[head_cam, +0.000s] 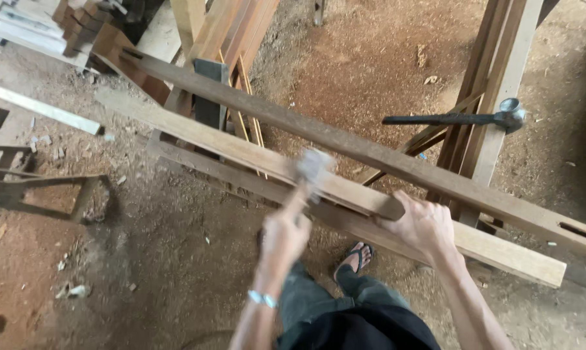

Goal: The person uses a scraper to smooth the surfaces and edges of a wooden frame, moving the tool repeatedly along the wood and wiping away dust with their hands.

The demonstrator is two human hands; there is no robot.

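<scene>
— So, what does the left hand (285, 234) hold?

— Its fingers are wrapped tight on the wooden handle of a blurred grey-headed hammer (312, 167). The head is just above the pale long wooden plank (241, 150); I cannot tell if it touches.

— And the right hand (422, 223)?

— It lies on the near end of the same plank, fingers curled over its edge, pressing it, beside the dark brown long wooden beam (370, 155) that crosses above.

— Where do these 2 pieces lie?

— They lie slanted over a rough wooden trestle frame (494, 71), which serves as worktop. A 2nd hammer with black handle and grey metal head (461, 118) rests on the frame at the right, well apart from both hands.

— What is below?

— A floor covered by reddish sawdust (176, 259), and 1 foot in a black sandal (356, 258) between the arms.
</scene>
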